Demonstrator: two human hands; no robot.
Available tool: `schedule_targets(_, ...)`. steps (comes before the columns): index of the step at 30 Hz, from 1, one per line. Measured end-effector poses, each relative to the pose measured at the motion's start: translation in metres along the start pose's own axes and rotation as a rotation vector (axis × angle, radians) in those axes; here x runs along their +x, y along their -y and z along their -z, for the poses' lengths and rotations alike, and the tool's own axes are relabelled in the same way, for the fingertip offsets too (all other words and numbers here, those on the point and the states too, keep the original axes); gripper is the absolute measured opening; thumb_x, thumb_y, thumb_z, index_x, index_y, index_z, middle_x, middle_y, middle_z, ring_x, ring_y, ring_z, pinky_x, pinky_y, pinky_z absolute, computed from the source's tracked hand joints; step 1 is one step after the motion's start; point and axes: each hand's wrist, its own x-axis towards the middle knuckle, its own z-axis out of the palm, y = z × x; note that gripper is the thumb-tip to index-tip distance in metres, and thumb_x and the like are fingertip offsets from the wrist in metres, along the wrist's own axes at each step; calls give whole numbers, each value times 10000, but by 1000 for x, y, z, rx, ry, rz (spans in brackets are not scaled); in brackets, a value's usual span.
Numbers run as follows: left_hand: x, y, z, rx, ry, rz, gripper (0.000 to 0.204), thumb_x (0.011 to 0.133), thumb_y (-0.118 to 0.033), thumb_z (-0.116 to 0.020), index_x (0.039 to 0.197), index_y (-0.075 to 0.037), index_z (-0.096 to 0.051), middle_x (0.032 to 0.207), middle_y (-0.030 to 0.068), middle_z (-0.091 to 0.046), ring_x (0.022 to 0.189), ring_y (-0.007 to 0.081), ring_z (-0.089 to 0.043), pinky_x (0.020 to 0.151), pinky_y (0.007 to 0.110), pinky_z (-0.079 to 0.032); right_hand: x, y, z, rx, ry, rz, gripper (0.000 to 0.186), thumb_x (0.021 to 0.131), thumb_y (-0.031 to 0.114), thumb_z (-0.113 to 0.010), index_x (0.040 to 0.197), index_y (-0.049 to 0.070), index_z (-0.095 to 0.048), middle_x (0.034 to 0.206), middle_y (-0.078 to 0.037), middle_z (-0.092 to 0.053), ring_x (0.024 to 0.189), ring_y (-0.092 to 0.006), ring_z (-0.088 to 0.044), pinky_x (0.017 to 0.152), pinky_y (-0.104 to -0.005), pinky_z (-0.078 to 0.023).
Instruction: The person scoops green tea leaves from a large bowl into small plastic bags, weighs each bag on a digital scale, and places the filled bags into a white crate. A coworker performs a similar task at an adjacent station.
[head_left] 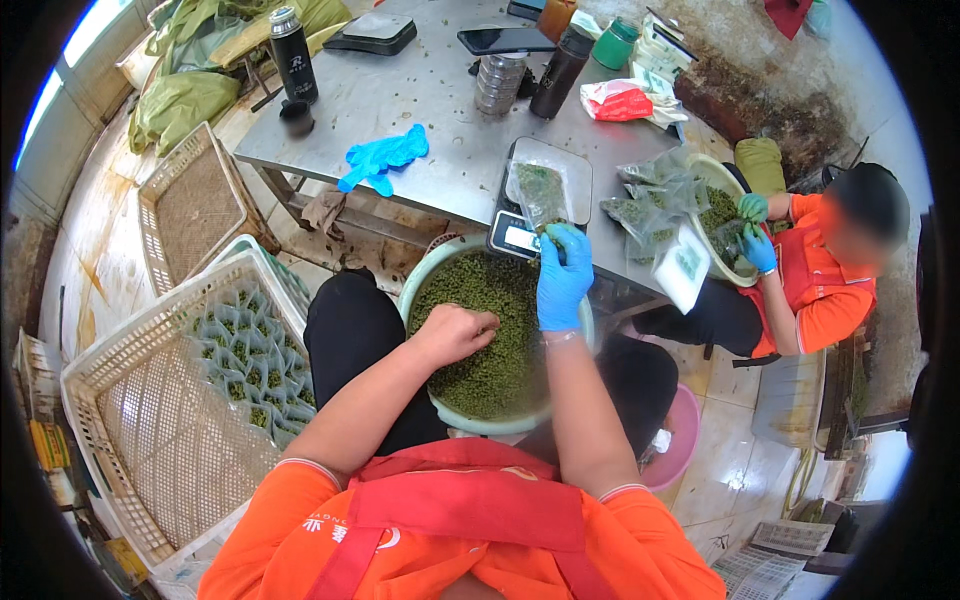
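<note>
A wide pale-green basin between my knees holds a heap of small green berries that look like green peppercorns. My bare left hand rests on the heap with curled fingers; what lies under them is hidden. In a blue glove, my right hand closes its fingertips at the near end of a clear plastic bag. Green bits show at those fingertips. The bag, partly filled with green, lies on a digital scale at the table's near edge. The scale's display is lit.
Filled bags stand in a cream crate at left. The metal table bears a blue glove, bottles and a phone. At right, a gloved co-worker handles berries in another basin. A pink basin sits beside my right knee.
</note>
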Motion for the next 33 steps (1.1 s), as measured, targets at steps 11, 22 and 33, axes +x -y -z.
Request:
schedule_targets(11, 1, 3, -4, 17, -5, -36, 164, 799, -234, -589, 902, -119, -642, 676, 120, -623, 650, 296, -623, 593, 409, -495, 49, 0, -2, -672, -34, 60, 833, 631, 295, -776, 1348, 152, -377, 1354, -162, -358, 1239, -358, -336, 1013, -459, -275)
schedule_targets(22, 4, 0, -2, 13, -74, -53, 148, 796, -231, -591, 883, -123, -643, 637, 114, -607, 614, 299, -610, 570, 406, -488, 6, -23, 40, 42, 13, -297, 294, 789, 8, -626, 1079, -6, -586, 1161, -116, -534, 945, -168, -567, 809, -269, -464)
schedule_targets(33, 4, 2, -3, 38, -58, -6, 151, 800, -250, -567, 866, -133, -636, 670, 109, -625, 609, 300, -617, 568, 416, -494, -44, 5, 31, -194, 471, -117, 409, 791, 44, -614, 1195, 71, -559, 1321, -87, -445, 861, -143, -552, 745, -258, -478)
